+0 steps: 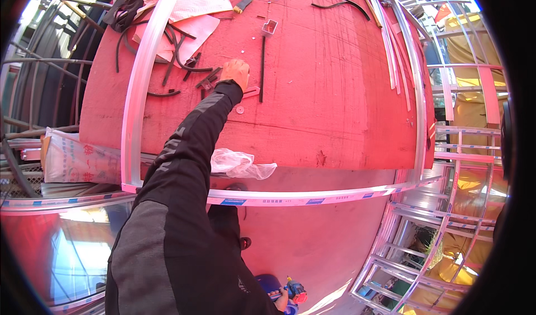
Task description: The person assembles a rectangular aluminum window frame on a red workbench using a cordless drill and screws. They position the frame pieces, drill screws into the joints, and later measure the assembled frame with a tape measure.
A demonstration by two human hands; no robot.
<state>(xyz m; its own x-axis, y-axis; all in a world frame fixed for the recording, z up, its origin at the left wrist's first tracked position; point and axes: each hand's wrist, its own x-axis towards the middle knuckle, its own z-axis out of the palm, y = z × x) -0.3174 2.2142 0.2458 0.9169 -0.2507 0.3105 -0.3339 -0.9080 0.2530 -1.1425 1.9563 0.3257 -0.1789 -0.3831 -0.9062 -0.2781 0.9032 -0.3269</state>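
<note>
My left hand (pixel 236 73) reaches out over the red tabletop (pixel 318 85), back up, its fingers hidden beneath it, so what it holds cannot be seen. Beside it lie short dark pieces (pixel 208 78), a pale slotted strip (pixel 252 92) and a small round disc (pixel 240 110). A long black rubber strip (pixel 262 70) lies to its right, below a short square metal tube piece (pixel 269 27). Low in the view, my right hand (pixel 282 300) is shut on a blue cordless drill (pixel 296 292), held near my body. An aluminium frame (pixel 268 198) crosses in front of me.
The frame's left bar (pixel 138 89) and right bar (pixel 412 64) run over the table. Crumpled clear plastic (pixel 243 163) hangs at the near edge. Black strips, paper sheets (pixel 201 1) and a brush (pixel 243 4) lie farther off. Metal frames (pixel 402 248) stand at right, a glass panel (pixel 83 248) at lower left.
</note>
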